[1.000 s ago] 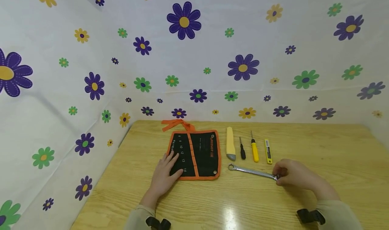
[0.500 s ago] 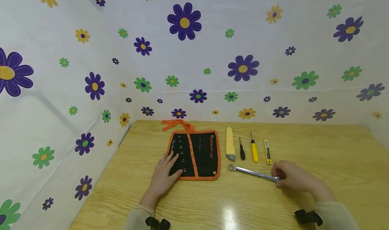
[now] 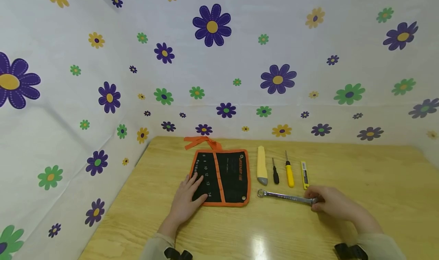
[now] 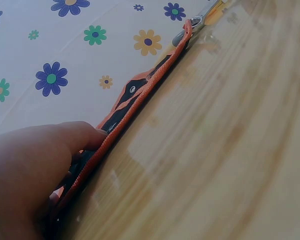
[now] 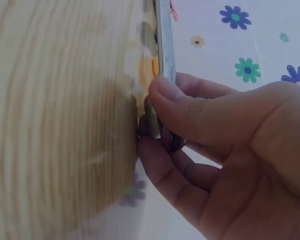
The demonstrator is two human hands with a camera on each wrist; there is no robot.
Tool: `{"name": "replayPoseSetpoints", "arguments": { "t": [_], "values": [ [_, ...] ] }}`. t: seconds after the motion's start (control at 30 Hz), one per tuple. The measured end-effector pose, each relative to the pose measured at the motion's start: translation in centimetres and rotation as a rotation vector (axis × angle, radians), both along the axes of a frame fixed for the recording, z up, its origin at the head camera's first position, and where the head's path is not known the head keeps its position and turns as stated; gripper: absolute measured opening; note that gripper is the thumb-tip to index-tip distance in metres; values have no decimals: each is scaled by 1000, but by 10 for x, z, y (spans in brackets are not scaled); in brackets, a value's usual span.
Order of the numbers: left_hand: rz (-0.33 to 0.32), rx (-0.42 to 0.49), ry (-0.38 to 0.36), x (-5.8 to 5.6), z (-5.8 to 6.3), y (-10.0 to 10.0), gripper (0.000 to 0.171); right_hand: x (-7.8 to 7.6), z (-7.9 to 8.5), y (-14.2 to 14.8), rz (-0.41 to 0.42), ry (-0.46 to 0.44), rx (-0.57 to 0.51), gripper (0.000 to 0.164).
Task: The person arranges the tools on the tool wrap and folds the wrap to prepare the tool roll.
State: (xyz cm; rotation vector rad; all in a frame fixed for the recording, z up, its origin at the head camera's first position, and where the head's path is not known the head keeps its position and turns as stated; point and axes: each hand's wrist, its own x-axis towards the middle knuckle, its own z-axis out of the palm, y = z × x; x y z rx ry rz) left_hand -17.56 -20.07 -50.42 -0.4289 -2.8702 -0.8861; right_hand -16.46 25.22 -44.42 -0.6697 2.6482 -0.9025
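My right hand (image 3: pixel 334 203) pinches the near end of a silver combination wrench (image 3: pixel 286 196) between thumb and fingers. The wrench's ring end points left toward the pouch, and in the right wrist view its shaft (image 5: pixel 166 45) runs up from the fingertips, close over the table. Fingers spread, my left hand (image 3: pixel 185 201) rests on the left part of a black tool pouch (image 3: pixel 233 180) with orange trim and printed size numbers. The left wrist view shows the thumb (image 4: pixel 85 134) on the pouch's orange edge (image 4: pixel 135 107).
Right of the pouch lie a yellow utility knife (image 3: pixel 261 164), a small black screwdriver (image 3: pixel 276 175), a yellow-handled screwdriver (image 3: pixel 290 174) and a slim yellow case (image 3: pixel 304 175). An orange tie strap (image 3: pixel 202 140) trails behind the pouch. A flowered cloth (image 3: pixel 240 61) hangs behind the wooden table (image 3: pixel 219 233).
The head view has shifted slightly. The wrench has turned a little and moved slightly to the right with my right hand. My left hand stays on the pouch.
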Motion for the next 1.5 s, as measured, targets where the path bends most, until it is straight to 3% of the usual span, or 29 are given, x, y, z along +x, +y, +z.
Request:
{"name": "replayPoseSetpoints", "arguments": {
  "t": [0.17,0.33,0.5,0.6,0.73,0.97,1.23,1.5],
  "values": [
    [-4,-1,-4,-1,-1,1,66,4,0,-3,-62,30,-9,18],
    [-3,-4,-7,-1,-1,0,65,6,3,-5,-72,29,-32,15],
    [6,-10,-17,1,-1,0,65,4,3,-7,-77,-130,-213,6],
    [5,-10,-5,0,-1,0,66,2,7,-8,-84,-224,-344,10],
    [2,-7,5,0,0,0,66,2,9,-8,-96,-278,-423,18],
    [0,-9,-3,0,1,0,66,3,12,-10,-146,-338,-496,28],
    [-5,-10,1,1,1,0,66,3,20,-15,-153,-309,-546,33],
    [-2,-14,-7,1,2,-1,66,-5,22,-42,-161,-356,-570,34]
  ]
}}
